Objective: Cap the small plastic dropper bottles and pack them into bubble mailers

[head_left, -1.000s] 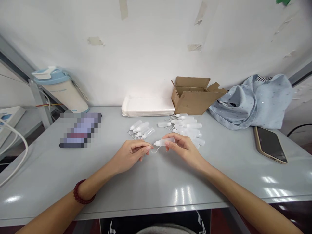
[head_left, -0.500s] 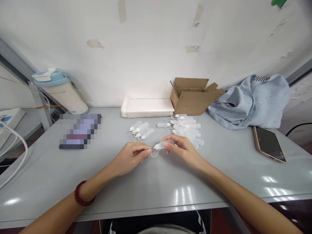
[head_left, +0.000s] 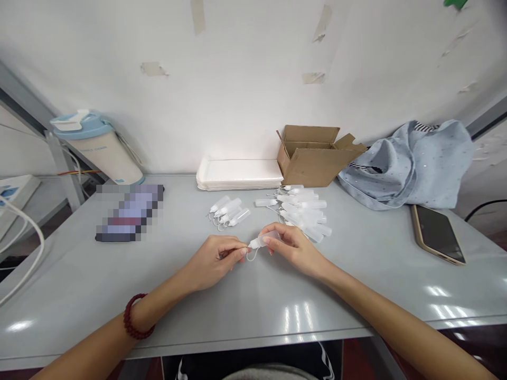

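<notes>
Fingertips of the right hand (head_left: 295, 247) pinch a small white bottle (head_left: 262, 241) by its body, nozzle pointing left, while the left hand (head_left: 217, 257) closes thumb and forefinger on the tip end, where a thin white tether (head_left: 251, 257) loops down just below the meeting point. Both hands are clenched lightly on the one bottle, held low over the middle of the grey table (head_left: 237, 306), near its front half. Whether the cap is already seated on the nozzle cannot be told; it is too small. Judged from the grip, the work goes best with the bottle kept level and still in the right hand, the left lining the cap squarely with the nozzle and pressing straight along its axis, the tether kept clear of the joint. Just beyond the left hand lies a short row of bottles (head_left: 229, 211); beyond the right, a looser pile (head_left: 307, 208) touching one another. Farther back sit a stack of white trays (head_left: 240, 174) and an open carton (head_left: 315, 155) against the wall. A blue cloth (head_left: 412, 163) and a phone (head_left: 435, 233) lie at the right, a jug (head_left: 99, 145) far left.
</notes>
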`<state>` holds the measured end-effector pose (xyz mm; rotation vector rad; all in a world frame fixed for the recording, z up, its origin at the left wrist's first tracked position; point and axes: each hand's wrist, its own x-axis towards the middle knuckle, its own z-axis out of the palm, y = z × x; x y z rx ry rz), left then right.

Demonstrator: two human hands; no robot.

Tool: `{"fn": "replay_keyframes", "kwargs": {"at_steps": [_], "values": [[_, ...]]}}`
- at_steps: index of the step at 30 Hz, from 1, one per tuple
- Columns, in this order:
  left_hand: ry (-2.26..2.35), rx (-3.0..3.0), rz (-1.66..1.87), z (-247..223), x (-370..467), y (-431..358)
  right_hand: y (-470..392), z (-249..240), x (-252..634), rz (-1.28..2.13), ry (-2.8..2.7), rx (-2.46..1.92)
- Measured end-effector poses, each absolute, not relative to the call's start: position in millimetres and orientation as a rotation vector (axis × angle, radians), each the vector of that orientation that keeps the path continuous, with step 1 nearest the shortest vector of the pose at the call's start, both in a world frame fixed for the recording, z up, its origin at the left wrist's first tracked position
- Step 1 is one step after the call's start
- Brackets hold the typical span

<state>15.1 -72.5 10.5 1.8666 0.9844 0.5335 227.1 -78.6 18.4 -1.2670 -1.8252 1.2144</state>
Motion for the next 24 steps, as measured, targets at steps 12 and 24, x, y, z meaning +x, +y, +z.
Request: {"fn": "replay_keyframes", "kwargs": {"at_steps": [12,24], "values": [[1.022,1.922,0.575,8.1,14.4,-69.8,-76.2,23.3,226.0,1.253,-1.816,-1.247],[1.103,1.831,0.604,16.0,13.0,-67.6,-74.6,20.5,228.2,1.218,-1.828,-1.252]]}}
